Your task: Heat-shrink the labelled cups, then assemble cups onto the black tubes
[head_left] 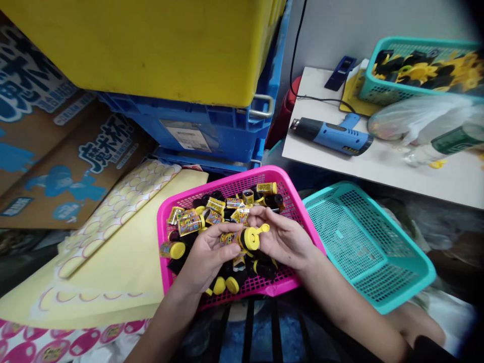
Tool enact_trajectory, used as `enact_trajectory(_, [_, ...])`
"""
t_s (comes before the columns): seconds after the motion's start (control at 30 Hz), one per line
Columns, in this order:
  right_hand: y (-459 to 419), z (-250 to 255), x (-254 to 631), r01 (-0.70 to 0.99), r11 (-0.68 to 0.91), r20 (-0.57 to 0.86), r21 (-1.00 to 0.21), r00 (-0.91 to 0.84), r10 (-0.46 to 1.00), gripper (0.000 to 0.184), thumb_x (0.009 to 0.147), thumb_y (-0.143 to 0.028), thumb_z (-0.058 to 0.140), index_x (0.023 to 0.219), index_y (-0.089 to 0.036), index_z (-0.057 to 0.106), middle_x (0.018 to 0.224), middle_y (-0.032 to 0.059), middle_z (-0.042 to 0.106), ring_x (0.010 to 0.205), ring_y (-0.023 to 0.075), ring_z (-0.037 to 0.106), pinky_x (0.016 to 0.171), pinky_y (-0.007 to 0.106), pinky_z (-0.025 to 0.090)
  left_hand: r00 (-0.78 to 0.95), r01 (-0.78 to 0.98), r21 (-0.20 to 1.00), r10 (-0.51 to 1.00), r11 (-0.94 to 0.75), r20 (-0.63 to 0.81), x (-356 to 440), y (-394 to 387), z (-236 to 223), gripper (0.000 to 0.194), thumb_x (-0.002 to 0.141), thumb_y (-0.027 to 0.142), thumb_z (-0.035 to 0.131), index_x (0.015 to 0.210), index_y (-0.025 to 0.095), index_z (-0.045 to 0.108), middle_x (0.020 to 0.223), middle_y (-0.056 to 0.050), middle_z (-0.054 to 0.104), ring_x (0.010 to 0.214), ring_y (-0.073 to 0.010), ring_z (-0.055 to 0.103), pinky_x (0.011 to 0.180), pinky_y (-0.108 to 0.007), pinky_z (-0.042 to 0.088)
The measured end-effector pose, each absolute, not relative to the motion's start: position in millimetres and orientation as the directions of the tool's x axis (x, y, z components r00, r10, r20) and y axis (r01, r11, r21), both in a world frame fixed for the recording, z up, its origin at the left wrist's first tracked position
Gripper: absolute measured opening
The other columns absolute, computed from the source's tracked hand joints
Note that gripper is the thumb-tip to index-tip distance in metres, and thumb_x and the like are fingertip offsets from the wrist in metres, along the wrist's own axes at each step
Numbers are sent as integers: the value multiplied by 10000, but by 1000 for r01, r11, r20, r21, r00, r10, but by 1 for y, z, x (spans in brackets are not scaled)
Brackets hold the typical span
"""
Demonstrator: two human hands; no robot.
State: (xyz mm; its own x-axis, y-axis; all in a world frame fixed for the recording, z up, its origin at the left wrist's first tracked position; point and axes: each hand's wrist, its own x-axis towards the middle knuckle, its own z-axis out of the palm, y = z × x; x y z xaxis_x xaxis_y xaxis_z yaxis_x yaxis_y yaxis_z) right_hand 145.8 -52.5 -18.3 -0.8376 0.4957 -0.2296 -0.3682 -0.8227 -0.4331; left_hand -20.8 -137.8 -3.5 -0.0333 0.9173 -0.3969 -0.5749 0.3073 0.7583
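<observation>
My left hand (204, 257) and my right hand (283, 239) meet above a pink plastic mesh basket (242, 184). Between them is a small black bottle with a yellow cap (249, 238), a yellow wand-like stem sticking out toward the upper right. My left fingers hold its body, and my right fingers pinch near the cap. Part of the bottle is hidden by my fingers. The basket is heaped with several similar black bottles, some with yellow caps, and small labelled yellow tubes (189, 224) lie among them, just below and beside my hands.
A teal mesh basket (363, 247) stands right of the pink one. Yellow printed sheets (109, 252) lie left. Behind are a yellow crate (143, 45), blue crate (196, 131), and cardboard boxes (64, 161). A table edge (378, 176) holds a heat gun (328, 133) and another teal basket (416, 70).
</observation>
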Motion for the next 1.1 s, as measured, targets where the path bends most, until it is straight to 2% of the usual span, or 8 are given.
enact_trajectory(0.07, [-54,-18,144,-366,-799,-217,-477,-832,511,343,813,-398,749,1073,-204,638,903,5,557,804,83,553,737,196,480,-16,-583,746,914,321,-405,-21,-138,-4,313,607,266,906,895,253,783,871,-2,753,745,-108,687,698,-192,570])
enact_trajectory(0.17, [-57,-18,143,-299,-695,-202,-654,-816,542,430,773,-407,794,1106,-198,620,969,12,569,840,79,549,749,181,456,-34,-571,756,910,321,-413,-20,-137,-4,306,604,254,903,885,240,783,889,-8,753,751,-113,685,702,-198,567])
enact_trajectory(0.3, [-59,-18,143,-204,-476,-177,-856,-749,638,356,828,-450,735,994,-154,623,935,22,588,804,72,541,755,188,442,-96,-534,780,893,327,-440,-16,-136,-4,347,549,225,918,865,206,779,852,-15,741,717,-114,671,672,-198,560])
enact_trajectory(0.4, [-59,-19,143,-210,-456,-162,-865,-742,650,420,774,-479,774,970,-163,581,867,1,559,754,73,525,713,191,447,-67,-546,760,886,352,-458,-12,-136,-2,366,531,246,925,863,210,775,855,-19,736,714,-125,671,668,-221,571])
enact_trajectory(0.53, [-61,-19,141,-208,-602,-192,-771,-825,531,576,787,-587,721,1159,-173,572,1037,56,581,883,109,569,768,209,472,-93,-503,826,935,253,-343,-9,-136,4,271,638,284,881,882,238,772,971,-21,731,790,-130,681,735,-228,572])
enact_trajectory(0.67, [-63,-21,142,-163,-678,-231,-717,-862,452,629,770,-556,754,1246,-192,564,1121,70,593,954,124,591,829,222,480,-130,-386,893,945,232,-302,-9,-137,8,253,638,224,875,868,236,771,860,-2,731,741,-113,670,700,-193,556])
enact_trajectory(1.0, [-60,-27,144,-145,-483,-141,-864,-850,507,586,757,-567,756,1168,-184,589,1035,47,634,912,119,600,817,250,488,-176,-222,950,949,221,-262,-4,-144,16,235,622,199,855,836,228,763,885,-15,764,812,-176,710,715,-247,571])
enact_trajectory(1.1, [-50,-17,152,-47,-346,-137,-937,-861,490,569,758,-525,763,1176,-187,578,1088,55,631,943,136,612,829,277,500,-122,23,994,987,109,-106,-17,-147,16,209,698,255,822,899,256,762,916,-23,764,862,-203,708,781,-308,567])
